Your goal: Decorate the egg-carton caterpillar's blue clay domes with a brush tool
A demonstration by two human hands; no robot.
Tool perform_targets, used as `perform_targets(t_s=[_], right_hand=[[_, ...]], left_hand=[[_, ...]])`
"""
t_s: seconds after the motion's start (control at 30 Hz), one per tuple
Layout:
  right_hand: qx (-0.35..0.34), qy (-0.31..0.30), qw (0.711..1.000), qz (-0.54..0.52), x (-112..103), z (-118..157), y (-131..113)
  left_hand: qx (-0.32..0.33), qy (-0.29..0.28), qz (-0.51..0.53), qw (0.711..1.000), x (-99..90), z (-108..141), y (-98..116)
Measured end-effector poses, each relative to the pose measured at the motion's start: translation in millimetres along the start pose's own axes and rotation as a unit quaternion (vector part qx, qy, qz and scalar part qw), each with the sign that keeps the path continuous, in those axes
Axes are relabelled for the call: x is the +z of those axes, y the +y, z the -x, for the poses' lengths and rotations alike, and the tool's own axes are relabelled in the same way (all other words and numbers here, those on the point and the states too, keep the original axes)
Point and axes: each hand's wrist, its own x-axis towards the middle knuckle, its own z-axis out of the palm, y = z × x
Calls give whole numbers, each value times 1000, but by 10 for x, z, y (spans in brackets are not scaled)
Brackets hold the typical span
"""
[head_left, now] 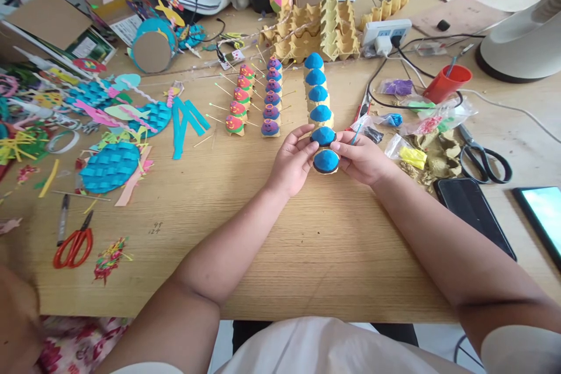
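Observation:
A strip of egg-carton cups topped with blue domes (320,112) stretches away from me over the wooden table. My left hand (294,160) grips its near end from the left, fingers bent around the second cup. From the right, my right hand (360,156) pinches the same cup's edge, and a thin blue stick (356,133) shows at its fingers. Dark brown trim runs round the lower edge of the nearest domes. To the left stand a purple decorated strip (272,96) and a red-and-green strip (241,100), both with thin sticks poking out.
Egg cartons (331,26) and a power strip (386,32) lie behind. At right are a red cup (447,83), black scissors (485,160), clay packets and a phone (471,210). Woven blue paper pieces (111,166) and red scissors (75,247) lie left, beside a person's arm (17,321).

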Motion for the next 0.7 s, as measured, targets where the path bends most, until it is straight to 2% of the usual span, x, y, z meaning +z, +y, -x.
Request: perform_targets(t_s=[0.23,0.47,0.57,0.7], right_hand=[[-33,43,998,34,26,-2,-13],[-48,6,993,106,-24,-7,-85],[-47,-4,991,128,-46,-11,-102],[-36,13,990,139,-57,-13,-105]], left_hand=[[28,-17,-5,999,5,10,-27],[6,4,-31,999,-18,0,-36],[17,14,-44,999,-19,-6,-55],[49,16,-65,997,-14,-11,-85]])
